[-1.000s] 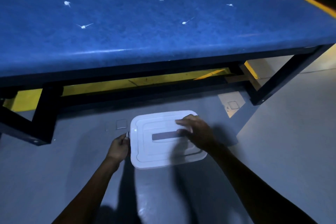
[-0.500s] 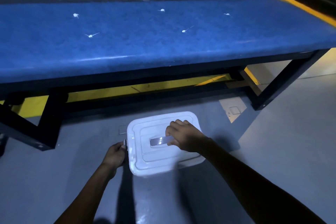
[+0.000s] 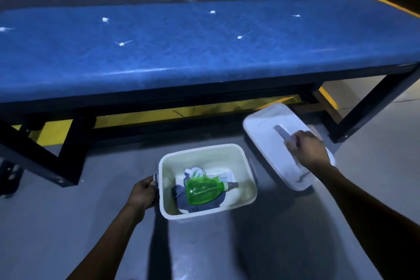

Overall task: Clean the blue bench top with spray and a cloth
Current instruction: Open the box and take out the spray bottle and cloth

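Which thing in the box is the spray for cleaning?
Look on the grey floor in front of the blue bench for the open cream box. Inside, on top of a dark blue cloth, lies the spray bottle on its side. It is the only bright green, see-through thing there.

A tub [image 3: 205, 211] is sitting on the floor [image 3: 295, 245] before the bench [image 3: 204, 57], its lid [image 3: 268, 134] lying to its right; a spray bottle [image 3: 204, 190] is lying inside on a cloth [image 3: 181, 202].
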`<state>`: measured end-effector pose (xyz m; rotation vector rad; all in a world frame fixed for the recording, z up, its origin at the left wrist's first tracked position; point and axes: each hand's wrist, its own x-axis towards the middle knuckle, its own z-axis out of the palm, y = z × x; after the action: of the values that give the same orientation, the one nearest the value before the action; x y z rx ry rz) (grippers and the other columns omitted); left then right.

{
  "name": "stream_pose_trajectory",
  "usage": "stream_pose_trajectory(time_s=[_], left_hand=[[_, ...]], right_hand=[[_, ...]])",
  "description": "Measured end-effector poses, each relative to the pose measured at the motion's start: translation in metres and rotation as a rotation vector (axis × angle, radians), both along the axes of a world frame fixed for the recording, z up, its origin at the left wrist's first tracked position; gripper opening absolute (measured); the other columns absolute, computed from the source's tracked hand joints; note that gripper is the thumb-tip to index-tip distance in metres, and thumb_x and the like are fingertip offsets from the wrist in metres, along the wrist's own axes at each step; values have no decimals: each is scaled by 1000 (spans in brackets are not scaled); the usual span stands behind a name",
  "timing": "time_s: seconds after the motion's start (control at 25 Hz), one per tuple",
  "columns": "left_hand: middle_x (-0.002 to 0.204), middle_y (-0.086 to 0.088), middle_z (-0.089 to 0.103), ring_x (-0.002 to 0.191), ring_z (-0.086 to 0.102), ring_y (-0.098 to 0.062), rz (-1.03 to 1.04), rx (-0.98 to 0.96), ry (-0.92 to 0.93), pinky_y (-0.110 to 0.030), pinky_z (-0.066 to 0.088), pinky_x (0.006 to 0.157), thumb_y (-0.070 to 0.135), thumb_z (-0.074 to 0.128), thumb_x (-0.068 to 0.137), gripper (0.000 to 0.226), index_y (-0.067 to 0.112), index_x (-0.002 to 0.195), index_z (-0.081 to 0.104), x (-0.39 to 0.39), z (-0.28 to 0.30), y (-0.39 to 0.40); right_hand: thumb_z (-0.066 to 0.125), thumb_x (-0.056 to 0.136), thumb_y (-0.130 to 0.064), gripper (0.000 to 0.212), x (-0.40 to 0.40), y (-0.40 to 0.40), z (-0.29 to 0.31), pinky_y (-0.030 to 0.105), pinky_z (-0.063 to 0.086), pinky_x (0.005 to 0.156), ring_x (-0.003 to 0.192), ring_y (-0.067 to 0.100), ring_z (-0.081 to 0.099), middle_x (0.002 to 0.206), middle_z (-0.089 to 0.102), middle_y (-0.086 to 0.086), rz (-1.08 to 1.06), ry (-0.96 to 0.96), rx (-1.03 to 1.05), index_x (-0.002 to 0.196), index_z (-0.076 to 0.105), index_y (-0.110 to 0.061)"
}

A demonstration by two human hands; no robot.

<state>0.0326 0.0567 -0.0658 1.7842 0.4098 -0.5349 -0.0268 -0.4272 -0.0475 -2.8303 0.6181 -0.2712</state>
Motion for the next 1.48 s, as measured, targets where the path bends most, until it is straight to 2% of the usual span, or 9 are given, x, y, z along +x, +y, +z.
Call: stream_pose_trajectory(time_s=[0.24,0.48,0.6,0.72,0.84,1.0,1.12,1.28,1.48], left_hand=[[66,-5,66,46,54,-11,40,3,-17,-39,55,75,17,48,104,29,8,97,74,11,-10,0],[83,-15,71,72,59,-25,107,18,-112,-42,54,77,15,45,104,33,20,87,73,20,-24,-3],[90,-20,75,74,64,-27,80,47,-85,-53,58,83,16,45,103,31,18,92,74,23,-32,3],[81,-20,71,71,60,-29,87,24,-70,-48,56,72,13,44,102,28,12,104,72,27,-31,2],[107,-21,68,95,64,-40,129,152,-261,-48,53,88,10,41,99,33,15,125,61,31,-19,-3],[130,-4,60,121,53,-24,-144,389,-689,-42,43,106,12,48,96,36,25,128,61,31,24,-10],[138,0,58,129,50,-23,-578,478,-705,-35,38,109,33,53,96,40,28,136,55,29,42,-20],[162,-2,32,148,28,-23,-1089,653,-538,-32,27,118,65,61,84,91,23,157,25,26,54,-31],[140,6,57,129,52,-17,-1057,556,-607,-32,41,108,82,69,61,97,37,142,41,36,93,-20]], right_hand=[[57,89,-47,35,-23,4,-90,35,53,65,71,33,63,77,65,9,-267,200,32,79,59,-15],[37,89,-70,66,-41,25,-124,31,49,65,66,23,68,60,69,-1,-253,364,221,73,65,-13],[47,96,-57,46,-20,40,-86,38,53,82,93,29,69,97,74,4,-211,50,271,101,69,-16],[59,95,-35,24,19,94,-16,39,56,82,92,15,67,105,70,-4,223,-234,390,115,65,-23],[69,87,-41,41,44,168,13,34,53,89,99,11,65,110,69,-8,606,255,237,125,61,-29],[80,68,-47,79,38,221,-31,39,46,89,112,32,61,124,62,9,663,710,-95,133,46,-17],[76,76,-44,68,31,231,-37,39,46,85,108,34,63,122,64,9,659,683,-116,129,45,-15],[74,78,-40,54,36,231,15,39,47,83,106,33,64,120,67,6,702,599,-188,125,52,-26],[71,80,-56,62,40,249,133,38,50,88,114,28,64,126,67,1,818,382,-245,134,52,-32]])
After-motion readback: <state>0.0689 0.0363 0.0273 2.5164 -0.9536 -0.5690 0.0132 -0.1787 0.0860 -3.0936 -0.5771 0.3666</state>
